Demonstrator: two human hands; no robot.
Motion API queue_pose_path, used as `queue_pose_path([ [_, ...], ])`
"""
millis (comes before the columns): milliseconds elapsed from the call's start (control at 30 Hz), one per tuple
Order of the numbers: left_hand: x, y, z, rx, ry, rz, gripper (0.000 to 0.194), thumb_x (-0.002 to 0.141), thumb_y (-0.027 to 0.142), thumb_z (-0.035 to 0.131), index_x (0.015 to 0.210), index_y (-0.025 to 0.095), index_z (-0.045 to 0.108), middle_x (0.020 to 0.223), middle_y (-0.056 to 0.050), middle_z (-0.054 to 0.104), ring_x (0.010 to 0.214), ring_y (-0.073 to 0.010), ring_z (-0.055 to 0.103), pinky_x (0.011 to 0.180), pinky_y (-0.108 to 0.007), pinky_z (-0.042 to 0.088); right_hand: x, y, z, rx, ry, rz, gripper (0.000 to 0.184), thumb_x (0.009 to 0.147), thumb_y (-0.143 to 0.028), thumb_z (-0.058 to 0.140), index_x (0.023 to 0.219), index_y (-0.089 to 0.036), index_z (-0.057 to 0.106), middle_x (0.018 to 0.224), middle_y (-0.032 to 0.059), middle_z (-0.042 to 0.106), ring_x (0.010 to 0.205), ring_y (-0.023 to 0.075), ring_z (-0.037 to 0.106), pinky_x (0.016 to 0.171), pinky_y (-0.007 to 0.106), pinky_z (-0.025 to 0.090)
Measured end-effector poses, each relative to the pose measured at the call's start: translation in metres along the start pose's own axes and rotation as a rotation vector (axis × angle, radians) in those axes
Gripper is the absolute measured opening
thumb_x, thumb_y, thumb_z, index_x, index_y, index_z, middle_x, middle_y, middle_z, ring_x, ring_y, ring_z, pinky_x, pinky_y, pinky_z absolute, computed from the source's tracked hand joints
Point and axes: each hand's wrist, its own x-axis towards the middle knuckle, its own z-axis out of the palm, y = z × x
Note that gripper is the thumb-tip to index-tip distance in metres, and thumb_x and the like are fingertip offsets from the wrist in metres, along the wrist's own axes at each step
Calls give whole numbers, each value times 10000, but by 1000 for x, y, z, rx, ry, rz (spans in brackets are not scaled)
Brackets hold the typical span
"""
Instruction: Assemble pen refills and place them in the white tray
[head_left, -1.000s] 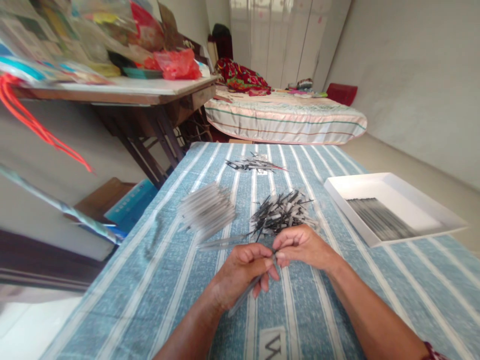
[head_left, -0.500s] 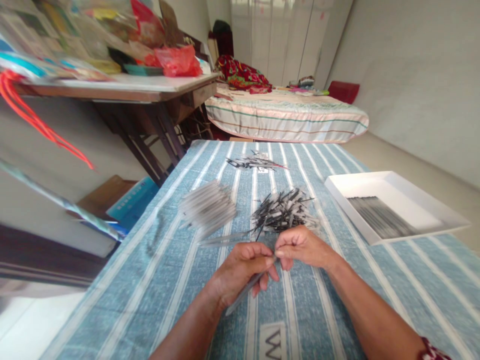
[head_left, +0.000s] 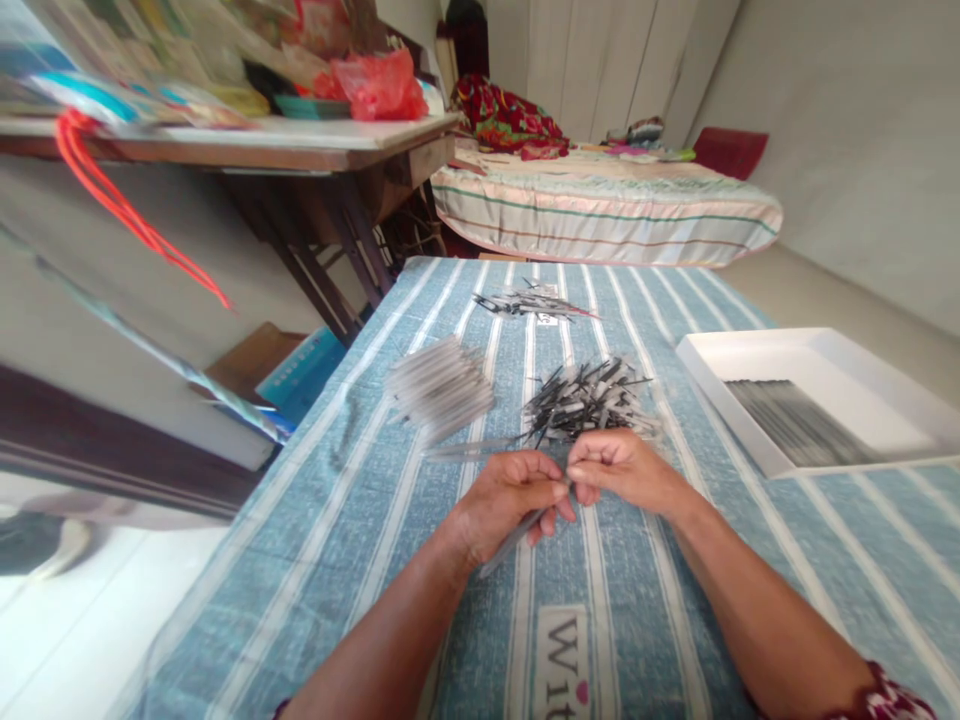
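My left hand (head_left: pixel 517 503) is closed on a thin grey strip (head_left: pixel 510 546), which looks like a flat plastic sleeve and slants down toward me under the palm. Thumb and fingers of my right hand (head_left: pixel 616 468) pinch at the strip's upper end, against my left fingertips; what exactly lies between them is too small to make out. Just beyond the hands is a loose heap of short black and grey pieces (head_left: pixel 589 398). Left of it lies a neat stack of pale grey strips (head_left: pixel 441 388), with a single strip (head_left: pixel 469 450) near its lower edge.
A white open box (head_left: pixel 840 400) at the right holds a row of dark strips (head_left: pixel 799 420). Farther back on the striped cloth (head_left: pixel 360 540) is a small pile of dark scraps (head_left: pixel 525 300). A cluttered desk (head_left: pixel 300 150) stands left, a bed (head_left: pixel 600 210) behind.
The camera view has shifted, so the scene sits a little higher and farther right. Both hands keep their pinch on the strip, nearly unchanged.
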Motion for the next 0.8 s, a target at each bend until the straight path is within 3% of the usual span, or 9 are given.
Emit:
queue_pose_path([
  [100,1,-1,0,-1,-9,9,175,677,233,680,748,129,558,619,-39,665,401,-84,518,326,-170,343,0,2,2,-98,26,35,427,801,-507,521,565,-152,533,450,-15,559,411,86,514,429,193,406],
  [267,2,-4,-1,-24,-19,18,157,691,226,667,756,130,560,631,-42,669,404,-81,520,329,-170,342,-1,4,1,-67,14,33,324,774,-477,580,723,-157,576,533,-16,600,482,98,555,487,204,445],
  [400,2,-5,-1,-35,-33,18,178,672,227,685,753,128,561,628,-44,668,406,-83,521,328,-171,343,-2,3,1,-128,9,52,438,807,-523,500,569,-157,532,451,-14,557,413,87,514,430,193,411],
  [567,1,-4,0,-29,-16,2,181,667,229,690,739,128,557,623,-43,667,402,-82,520,325,-167,337,0,1,2,-81,-5,30,369,774,-512,558,670,-157,563,505,-19,586,459,92,545,461,193,435],
  [700,1,-2,0,-11,-15,-5,175,669,229,685,741,132,558,615,-40,669,393,-82,520,326,-167,332,2,1,2,-113,14,66,478,813,-559,457,560,-159,519,428,-19,540,395,88,507,415,193,406],
  [800,1,-2,0,-1,-5,-5,160,680,216,673,746,133,553,623,-41,671,391,-79,517,327,-165,335,2,1,1,-78,14,40,399,784,-534,525,659,-156,556,480,-21,571,442,95,539,445,195,426],
])
